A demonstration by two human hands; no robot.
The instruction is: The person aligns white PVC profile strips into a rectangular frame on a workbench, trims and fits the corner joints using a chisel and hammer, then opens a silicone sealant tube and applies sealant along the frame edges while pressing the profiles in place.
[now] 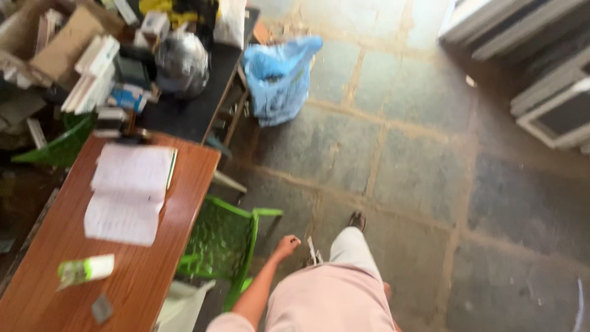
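My left hand [286, 245] hangs down by my side, with the fingers curled in loosely. It holds nothing that I can see (the picture is blurry, so I cannot be sure of the fingers). My right hand does not show at all, so I cannot tell how it is. I am standing, and my light pink clothes [332, 295] fill the bottom of the view. One foot [356, 219] pokes out in front on the stone floor [418, 154].

Just beside my left hand is a green plastic chair [224, 243]. It sits close to the wooden tabletop [49, 270], maybe so someone can sit and write there. On the near part of the tabletop lies a small green and white tube [86, 268] on its side, and near it a little grey thing [102, 308] I cannot make out. Farther along lies an open notebook [129, 192], flat, with its pages up so they can be read.

Past that stands a dark table [196, 104] piled with boxes [92, 67] and a shiny round helmet [182, 61]. A blue plastic bag [279, 77] slumps on the floor next to it. Far off on the right, white frames [553, 98] lean by the wall.
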